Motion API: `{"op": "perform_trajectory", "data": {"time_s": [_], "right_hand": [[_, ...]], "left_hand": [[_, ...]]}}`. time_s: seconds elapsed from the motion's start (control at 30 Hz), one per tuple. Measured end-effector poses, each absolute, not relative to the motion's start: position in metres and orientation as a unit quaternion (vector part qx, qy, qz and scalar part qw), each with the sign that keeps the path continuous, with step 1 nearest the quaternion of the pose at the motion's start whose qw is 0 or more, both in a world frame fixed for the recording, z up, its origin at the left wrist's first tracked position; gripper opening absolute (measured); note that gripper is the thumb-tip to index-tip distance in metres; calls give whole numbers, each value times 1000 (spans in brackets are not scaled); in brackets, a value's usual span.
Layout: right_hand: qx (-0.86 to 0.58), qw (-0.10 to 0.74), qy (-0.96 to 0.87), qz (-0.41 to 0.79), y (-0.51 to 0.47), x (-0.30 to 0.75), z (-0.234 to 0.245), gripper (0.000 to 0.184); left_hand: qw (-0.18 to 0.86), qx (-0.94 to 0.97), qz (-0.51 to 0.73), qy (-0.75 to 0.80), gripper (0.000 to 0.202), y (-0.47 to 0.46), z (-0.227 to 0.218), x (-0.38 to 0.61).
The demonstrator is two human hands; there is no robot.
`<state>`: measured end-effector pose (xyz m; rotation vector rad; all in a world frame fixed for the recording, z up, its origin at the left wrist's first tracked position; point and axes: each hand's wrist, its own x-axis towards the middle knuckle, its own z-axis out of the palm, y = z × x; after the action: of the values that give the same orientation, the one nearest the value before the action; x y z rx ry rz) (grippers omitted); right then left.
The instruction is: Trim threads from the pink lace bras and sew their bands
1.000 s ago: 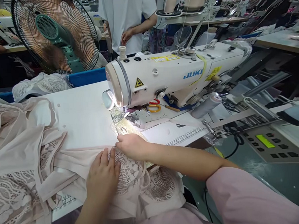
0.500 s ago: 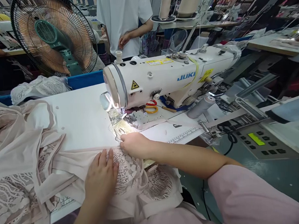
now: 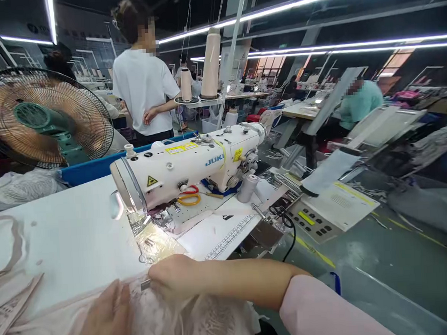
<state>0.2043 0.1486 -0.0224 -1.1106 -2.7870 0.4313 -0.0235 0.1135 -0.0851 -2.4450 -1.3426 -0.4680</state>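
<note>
My left hand (image 3: 104, 318) lies flat with fingers stretched out on pale pink lace fabric (image 3: 201, 323) at the bottom edge, slightly smeared. My right hand (image 3: 173, 277) is closed in a pinch on the fabric's upper edge, and a small metal piece shows at its fingertips. The fabric lies on the white table (image 3: 69, 235), a little in front of the presser foot (image 3: 162, 220) of a white JUKI sewing machine (image 3: 186, 164). A shiny clear plastic patch sits between my right hand and the foot.
Red and yellow scissors (image 3: 187, 195) and a grey thread spool (image 3: 247, 186) sit under the machine arm. A control panel (image 3: 312, 220) hangs at the table's right. A fan (image 3: 44, 117) stands far left. A person in white (image 3: 142, 91) stands behind; thread cones (image 3: 210, 63) rise above.
The camera has tilted up, so hands and fabric now sit at the bottom edge and the hall is visible. My hands stay on the fabric in much the same grip.
</note>
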Motion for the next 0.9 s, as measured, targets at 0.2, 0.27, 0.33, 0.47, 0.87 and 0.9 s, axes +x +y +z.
{"op": "perform_trajectory", "data": {"time_s": [0.2,0.27,0.33,0.47,0.87,0.9], "right_hand": [[-384,53,-905,177,145,215,-10,14],[-401,60,-896,179,150,216,-8,17],[-423,69,-888,166,154,212,-10,21],[-428,64,-891,137,159,195,-19,19],[-370,20,-925,86,169,177,-26,13],[-368,16,-926,83,169,176,-26,13]], "left_hand": [[145,-809,-179,-541,41,88,-66,37],[146,-813,-162,-540,43,84,-63,44],[142,-819,-148,-536,45,82,-62,44],[140,-818,-143,-539,47,79,-63,40],[109,-796,-144,-578,46,78,-65,42],[116,-798,-146,-573,46,78,-64,42]]}}
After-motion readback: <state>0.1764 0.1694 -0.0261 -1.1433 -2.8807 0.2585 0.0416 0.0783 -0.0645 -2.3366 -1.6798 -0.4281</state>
